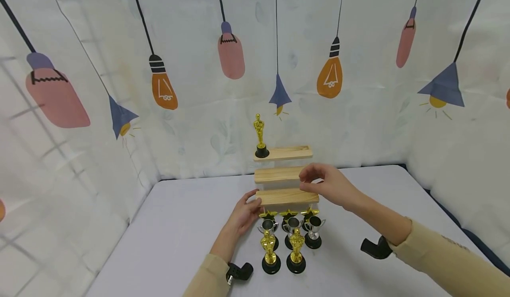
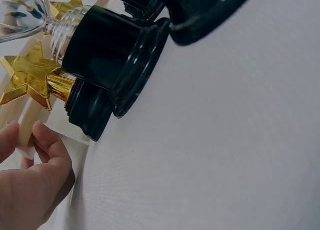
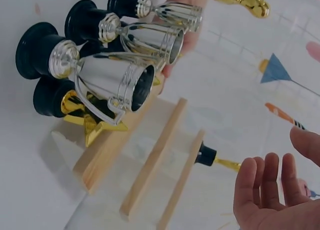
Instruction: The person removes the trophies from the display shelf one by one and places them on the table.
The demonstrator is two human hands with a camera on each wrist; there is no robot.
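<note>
My left hand [image 1: 243, 215] pinches the left end of the lowest wooden step [image 1: 287, 196] of a three-step display stand; in the left wrist view, thumb and fingers lie on either side of the board. My right hand [image 1: 330, 186] hovers by the right end of the middle step [image 1: 276, 175], fingers loosely curved and nothing between them. A gold figure statuette [image 1: 259, 131] on a black base stands upright at the left end of the top step [image 1: 288, 153]. In front of the stand are star trophies [image 1: 288, 214], silver cup trophies [image 1: 314, 228] and two gold statuettes [image 1: 296, 244].
The trophies stand close together in rows on a white-covered table [image 1: 183, 226], between my forearms. Behind the stand hangs a pale curtain [image 1: 199, 133] printed with lamps and bulbs, which also encloses both sides. A dark wrist camera [image 1: 376, 248] is strapped at my right sleeve.
</note>
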